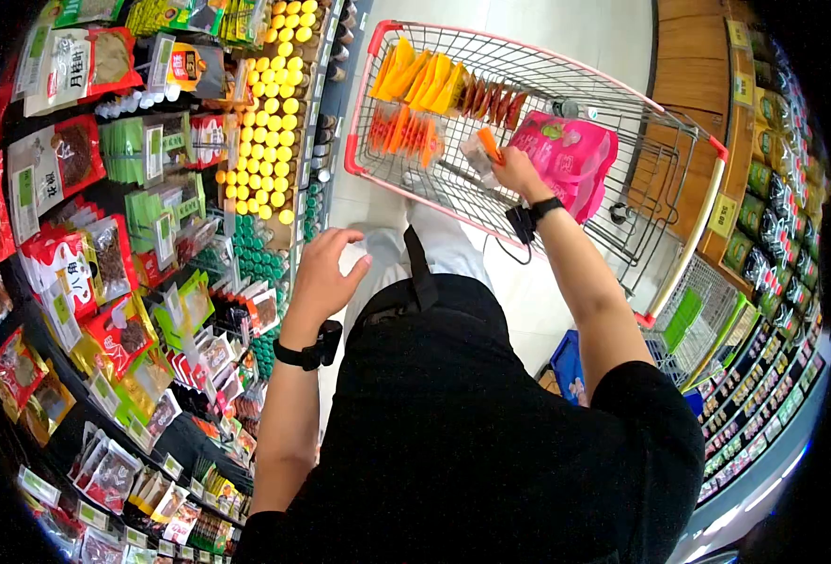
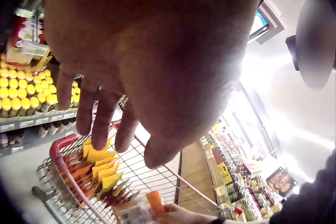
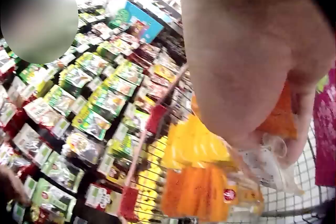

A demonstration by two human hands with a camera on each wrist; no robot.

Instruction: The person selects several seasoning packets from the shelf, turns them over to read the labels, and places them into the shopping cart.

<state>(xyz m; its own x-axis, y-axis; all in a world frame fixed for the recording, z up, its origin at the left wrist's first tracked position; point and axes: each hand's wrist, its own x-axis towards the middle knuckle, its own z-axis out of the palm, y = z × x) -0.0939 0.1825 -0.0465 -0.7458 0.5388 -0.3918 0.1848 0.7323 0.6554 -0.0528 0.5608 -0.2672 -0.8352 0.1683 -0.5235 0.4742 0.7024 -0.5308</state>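
Orange packet [image 1: 488, 142] pinched in right grip [image 1: 519, 175] over cart [image 1: 351, 158]; left grip [image 1: 324, 273] relaxed, apart.

Wire cart [image 1: 352, 155], yellow packets [image 1: 431, 83], orange packets [image 1: 399, 130], reddish-brown packets [image 1: 491, 101], 1 pink bag [image 1: 575, 155] inside

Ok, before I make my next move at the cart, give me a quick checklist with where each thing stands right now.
1. Packet gripped: ok. The right hand pinches the orange-and-clear packet.
2. Left hand free: ok. It holds nothing.
3. Packet let go in the cart: not ok. It is in the right hand.
4. Yellow packets lined up: ok. They stand in a row in the cart.
5. Right hand clear of the pink bag: cannot tell. They overlap in the head view, so contact is unclear.
6. Packet's label checked: cannot tell. No print on it is readable here.
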